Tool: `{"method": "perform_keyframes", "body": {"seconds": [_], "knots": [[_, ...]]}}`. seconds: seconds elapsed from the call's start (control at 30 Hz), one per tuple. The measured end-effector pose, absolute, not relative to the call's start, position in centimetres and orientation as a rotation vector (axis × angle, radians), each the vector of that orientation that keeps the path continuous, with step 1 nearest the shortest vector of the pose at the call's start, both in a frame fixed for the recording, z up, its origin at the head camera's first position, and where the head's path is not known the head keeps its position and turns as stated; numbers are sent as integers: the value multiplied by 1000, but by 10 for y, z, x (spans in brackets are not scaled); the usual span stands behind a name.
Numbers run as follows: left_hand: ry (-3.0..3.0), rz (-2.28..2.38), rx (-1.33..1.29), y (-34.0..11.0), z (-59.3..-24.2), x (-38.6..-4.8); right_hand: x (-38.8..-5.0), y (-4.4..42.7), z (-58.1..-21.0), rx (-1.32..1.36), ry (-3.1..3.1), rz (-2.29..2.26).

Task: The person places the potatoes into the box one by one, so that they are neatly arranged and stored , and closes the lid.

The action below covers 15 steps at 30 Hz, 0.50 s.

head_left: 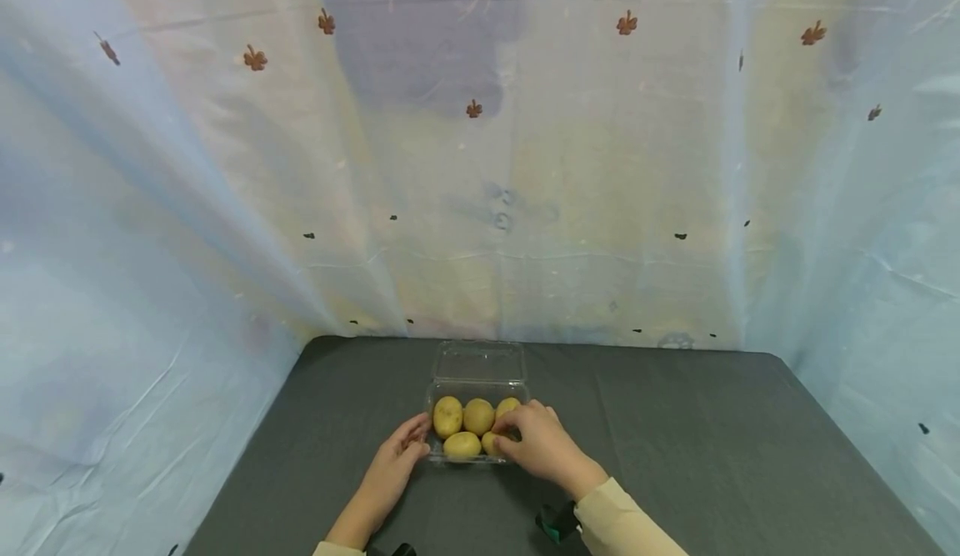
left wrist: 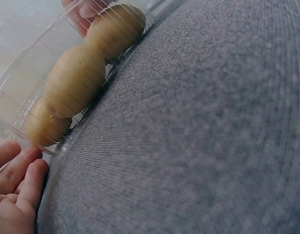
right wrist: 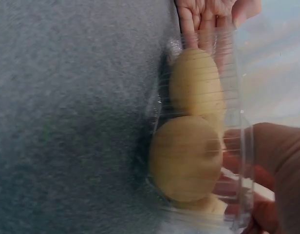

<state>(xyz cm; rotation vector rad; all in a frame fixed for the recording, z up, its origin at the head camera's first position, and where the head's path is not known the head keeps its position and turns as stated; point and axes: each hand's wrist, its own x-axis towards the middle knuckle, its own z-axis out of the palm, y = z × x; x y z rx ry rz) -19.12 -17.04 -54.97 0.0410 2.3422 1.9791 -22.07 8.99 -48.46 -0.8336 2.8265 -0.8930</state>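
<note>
Several yellow potatoes [head_left: 462, 445] lie in a clear plastic clamshell box [head_left: 480, 391], whose lid [head_left: 480, 363] stands open at the back. My left hand [head_left: 395, 463] is at the box's left side, its fingers [left wrist: 35, 180] touching the outside of the wall near the corner. Reaching over the right side, my right hand [head_left: 542, 443] has its thumb and fingers on the front right potato [right wrist: 186, 158]. In the right wrist view those fingers show behind the potato, partly hidden by it and the clear wall.
The box stands on a table with a dark grey cloth [head_left: 675, 439], near its back edge. A pale patterned curtain [head_left: 585, 164] hangs behind the table and along both sides.
</note>
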Motion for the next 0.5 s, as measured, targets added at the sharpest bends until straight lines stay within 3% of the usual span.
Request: {"method": "perform_keyframes", "body": {"seconds": [0.5], "knots": [[2319,1994,49,-170,-544,-188,-215,104,-493,-679,2902,-1282]]}}
